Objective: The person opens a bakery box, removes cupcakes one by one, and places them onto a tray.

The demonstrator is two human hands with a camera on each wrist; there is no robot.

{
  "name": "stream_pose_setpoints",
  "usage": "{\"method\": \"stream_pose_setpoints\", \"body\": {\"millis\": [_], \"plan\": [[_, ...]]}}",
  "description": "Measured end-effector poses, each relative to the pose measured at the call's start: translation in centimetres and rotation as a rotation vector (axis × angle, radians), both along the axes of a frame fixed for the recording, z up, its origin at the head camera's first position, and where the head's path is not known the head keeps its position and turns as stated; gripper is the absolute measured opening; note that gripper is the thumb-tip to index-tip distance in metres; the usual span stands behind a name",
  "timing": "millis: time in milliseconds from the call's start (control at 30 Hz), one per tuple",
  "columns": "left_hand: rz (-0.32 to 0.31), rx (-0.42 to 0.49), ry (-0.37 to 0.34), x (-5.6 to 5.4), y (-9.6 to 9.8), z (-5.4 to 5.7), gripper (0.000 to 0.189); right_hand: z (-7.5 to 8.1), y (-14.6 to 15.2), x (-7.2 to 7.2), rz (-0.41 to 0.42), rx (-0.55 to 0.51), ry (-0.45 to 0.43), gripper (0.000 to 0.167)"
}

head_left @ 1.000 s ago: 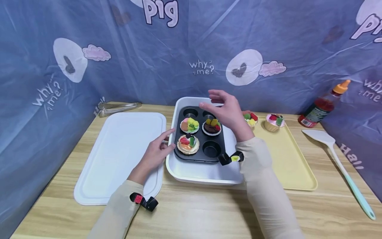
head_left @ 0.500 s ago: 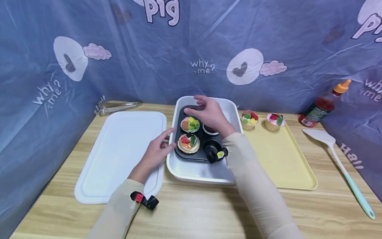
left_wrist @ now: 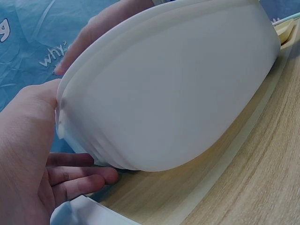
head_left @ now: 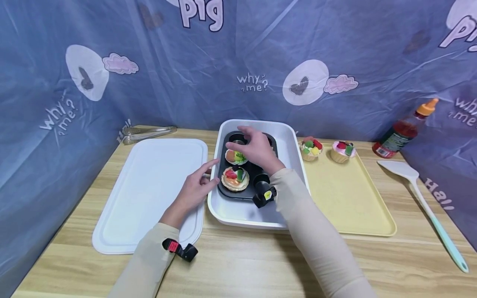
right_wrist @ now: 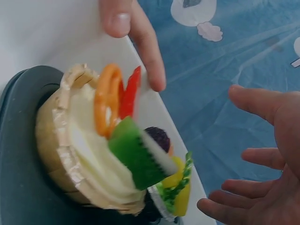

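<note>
My left hand point(head_left: 191, 188) rests at the left rim of a white basin point(head_left: 257, 215), thumb and index finger touching the rim. In the left wrist view its other fingers lie loosely below, outside the wall. A black muffin tin point(head_left: 232, 195) sits in the basin. My right hand point(head_left: 257, 149) hovers over the tin, fingers spread, with nothing between them. Just beneath it is a cupcake with yellow and green topping point(head_left: 234, 157), partly covered. A fruit-topped tart point(head_left: 234, 179) fills the front left cup. The front right cup is partly hidden by the right wrist camera.
A yellow tray point(head_left: 350, 198) with two cupcakes point(head_left: 311, 149) at its back stands on the right. Beyond it are a sauce bottle point(head_left: 404, 130) and a spatula point(head_left: 428, 207). A white tray point(head_left: 150, 194) and metal tongs point(head_left: 147, 134) lie on the left.
My right hand has moved left, from above the tin's right side to over its left column, and come lower. The left hand stays at the rim.
</note>
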State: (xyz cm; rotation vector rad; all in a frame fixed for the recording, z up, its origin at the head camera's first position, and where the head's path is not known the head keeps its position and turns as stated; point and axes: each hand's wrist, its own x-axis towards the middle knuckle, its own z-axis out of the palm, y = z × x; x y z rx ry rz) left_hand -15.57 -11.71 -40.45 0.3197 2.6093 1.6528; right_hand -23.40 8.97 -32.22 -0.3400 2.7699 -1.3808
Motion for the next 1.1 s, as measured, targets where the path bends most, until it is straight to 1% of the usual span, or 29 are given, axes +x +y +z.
{"method": "stream_pose_setpoints", "body": {"millis": [200,400,533,700,1100], "plan": [[0.001,-0.007,-0.005,0.0,0.0,0.0,0.057,-0.7,-0.1,-0.2,0.012,0.063,0.010,0.075],[0.002,-0.007,-0.010,-0.1,0.1,-0.1,0.057,-0.9,-0.2,-0.1,0.014,0.106,-0.007,0.075],[0.001,-0.013,-0.007,-0.2,0.0,-0.1,0.056,-0.9,-0.2,-0.1,0.012,0.122,-0.029,0.076],[0.001,-0.014,-0.002,-0.2,0.0,0.0,0.056,-1.0,-0.3,-0.1,0.009,0.128,-0.036,0.073],[-0.002,-0.011,-0.016,-0.2,0.0,0.0,0.056,-1.2,-0.3,0.0,0.034,0.144,-0.068,0.072]]}}
